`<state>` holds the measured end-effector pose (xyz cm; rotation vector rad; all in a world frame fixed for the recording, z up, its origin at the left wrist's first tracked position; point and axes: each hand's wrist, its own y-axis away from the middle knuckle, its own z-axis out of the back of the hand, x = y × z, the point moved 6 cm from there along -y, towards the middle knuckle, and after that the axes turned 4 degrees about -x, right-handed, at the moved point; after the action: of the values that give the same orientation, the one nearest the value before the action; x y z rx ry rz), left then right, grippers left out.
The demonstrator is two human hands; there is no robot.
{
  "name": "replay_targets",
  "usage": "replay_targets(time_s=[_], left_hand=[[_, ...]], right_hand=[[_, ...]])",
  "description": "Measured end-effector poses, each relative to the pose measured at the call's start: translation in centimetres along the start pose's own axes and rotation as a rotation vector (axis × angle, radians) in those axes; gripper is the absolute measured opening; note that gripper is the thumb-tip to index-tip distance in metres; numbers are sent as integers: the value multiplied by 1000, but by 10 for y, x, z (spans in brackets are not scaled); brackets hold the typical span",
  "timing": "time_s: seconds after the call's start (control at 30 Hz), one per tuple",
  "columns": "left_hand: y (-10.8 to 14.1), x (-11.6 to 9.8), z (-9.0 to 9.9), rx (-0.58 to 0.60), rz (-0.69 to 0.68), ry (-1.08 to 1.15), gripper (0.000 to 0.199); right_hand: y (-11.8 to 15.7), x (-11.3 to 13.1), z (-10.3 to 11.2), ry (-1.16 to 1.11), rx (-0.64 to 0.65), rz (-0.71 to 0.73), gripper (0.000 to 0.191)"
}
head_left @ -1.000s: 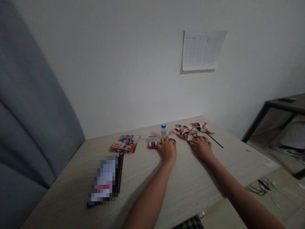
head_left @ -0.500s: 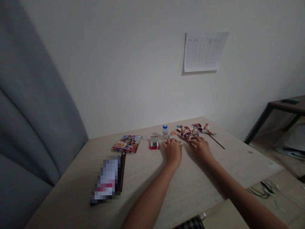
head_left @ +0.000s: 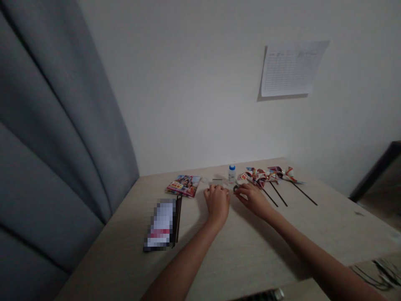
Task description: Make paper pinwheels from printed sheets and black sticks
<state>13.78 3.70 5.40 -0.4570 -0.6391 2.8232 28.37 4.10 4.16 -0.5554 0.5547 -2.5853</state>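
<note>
My left hand (head_left: 217, 202) rests on the table with its fingers bent down over a small box whose raised lid (head_left: 217, 182) shows beyond the knuckles. Its fingers cover the rest of the box. Just right of it, my right hand (head_left: 253, 200) has its fingers closed at a small dark rounded thing (head_left: 236, 188), too small to make out. A white bottle with a blue cap (head_left: 232, 173) stands upright behind both hands. Colourful paper pinwheels (head_left: 258, 176) on thin dark sticks (head_left: 278, 194) lie to the right of the bottle.
A stack of printed leaflets (head_left: 184, 186) lies left of my hands. Nearer are several dark sticks (head_left: 178, 219) beside a blurred-out flat item (head_left: 161, 225). A grey curtain (head_left: 72, 117) borders the table's left side; a printed sheet (head_left: 291, 70) hangs on the wall.
The view has turned left. My left hand has moved from beside the bottle onto the small red box. My right hand has left the pinwheels and moved left, towards the bottle.
</note>
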Motion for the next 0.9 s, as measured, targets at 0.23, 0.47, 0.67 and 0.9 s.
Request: replay_targets(time_s=[0.23,0.47,0.67,0.9], left_hand=[[20,54,24,-34,88,-76,18],[39,88,24,-53,123,-103,19],[43,102,19,-80,136,-142,21],[41,105,14,-117,129,-140,21]], right_hand=[[-27,54,-24,-9,67,92,24],[-33,77,-58,-20,65,119,23],[-18,84,-79,-45,53,155,22],[-13,85,-79,-62,82,191,22]])
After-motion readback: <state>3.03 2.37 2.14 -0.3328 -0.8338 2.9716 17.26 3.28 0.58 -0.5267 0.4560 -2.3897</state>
